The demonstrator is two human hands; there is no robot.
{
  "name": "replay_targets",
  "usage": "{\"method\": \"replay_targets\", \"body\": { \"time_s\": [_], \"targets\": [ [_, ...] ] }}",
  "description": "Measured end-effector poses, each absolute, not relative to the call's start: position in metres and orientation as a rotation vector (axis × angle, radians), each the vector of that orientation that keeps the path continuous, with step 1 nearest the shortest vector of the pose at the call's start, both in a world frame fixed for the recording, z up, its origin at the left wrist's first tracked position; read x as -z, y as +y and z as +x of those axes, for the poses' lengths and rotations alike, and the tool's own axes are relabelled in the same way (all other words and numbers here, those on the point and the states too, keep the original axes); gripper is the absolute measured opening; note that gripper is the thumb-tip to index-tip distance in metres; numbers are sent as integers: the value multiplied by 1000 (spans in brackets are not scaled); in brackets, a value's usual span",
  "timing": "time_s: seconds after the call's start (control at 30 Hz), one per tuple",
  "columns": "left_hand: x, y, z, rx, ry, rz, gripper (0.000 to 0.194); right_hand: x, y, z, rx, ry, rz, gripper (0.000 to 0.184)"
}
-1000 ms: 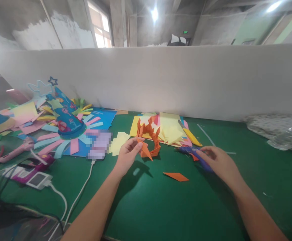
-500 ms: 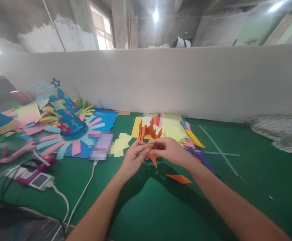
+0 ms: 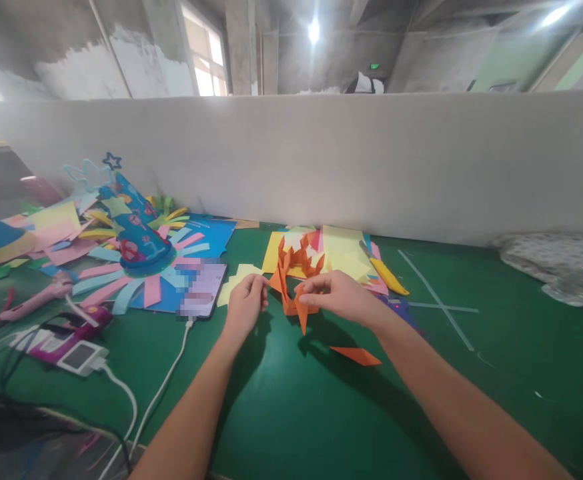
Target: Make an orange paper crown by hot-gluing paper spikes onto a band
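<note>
An orange origami ring (image 3: 285, 290) of folded paper units with upright points stands on the green table in front of me. My right hand (image 3: 339, 295) pinches a pointed orange paper flap (image 3: 303, 313) at the ring's near side. To the left, my left hand (image 3: 247, 301) is closed, its fingertips at the tip of the ring's left point; the exact contact is hard to see. A loose folded orange paper piece (image 3: 356, 355) lies on the table, nearer me and below my right wrist.
Coloured paper sheets (image 3: 344, 253) and a yellow utility knife (image 3: 389, 277) lie behind the ring. On the left are a blue party hat (image 3: 141, 233), a phone (image 3: 204, 290), a pink glue gun (image 3: 41, 303) and a power strip (image 3: 74, 350) with cables. A white partition (image 3: 321, 160) stands behind.
My left hand has moved left from the ring's near side to its left point. My right hand keeps its pinch at the near flap, which now hangs straighter down.
</note>
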State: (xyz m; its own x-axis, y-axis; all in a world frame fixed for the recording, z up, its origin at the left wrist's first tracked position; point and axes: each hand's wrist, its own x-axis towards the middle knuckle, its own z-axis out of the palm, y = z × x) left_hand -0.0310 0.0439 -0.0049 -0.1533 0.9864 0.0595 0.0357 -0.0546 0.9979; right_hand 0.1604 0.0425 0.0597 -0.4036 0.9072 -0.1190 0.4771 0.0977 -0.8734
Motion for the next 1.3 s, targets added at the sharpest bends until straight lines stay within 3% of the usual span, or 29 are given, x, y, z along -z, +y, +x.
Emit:
{"method": "replay_targets", "body": {
  "time_s": [0.2,0.47,0.63,0.83,1.0,1.3],
  "targets": [
    [21,47,-35,-912,1487,1379,16,-48,40,147,-1204,-2022,-1350,16],
    [37,52,-31,-719,1348,1311,12,-37,47,147,-1237,-1939,-1445,16],
    [30,50,-30,-692,1232,1221,8,-47,52,151,-1459,-1761,-1320,15],
    [28,48,-24,-863,761,842,33,-61,58,163,-1546,-1636,-1261,18],
    [34,49,-8,-1037,542,600,21,-58,59,169,-1645,-1555,-1185,21],
    [31,45,-3,-1029,590,496,20,-67,56,171,-1585,-1628,-1225,24]
  ]
}}
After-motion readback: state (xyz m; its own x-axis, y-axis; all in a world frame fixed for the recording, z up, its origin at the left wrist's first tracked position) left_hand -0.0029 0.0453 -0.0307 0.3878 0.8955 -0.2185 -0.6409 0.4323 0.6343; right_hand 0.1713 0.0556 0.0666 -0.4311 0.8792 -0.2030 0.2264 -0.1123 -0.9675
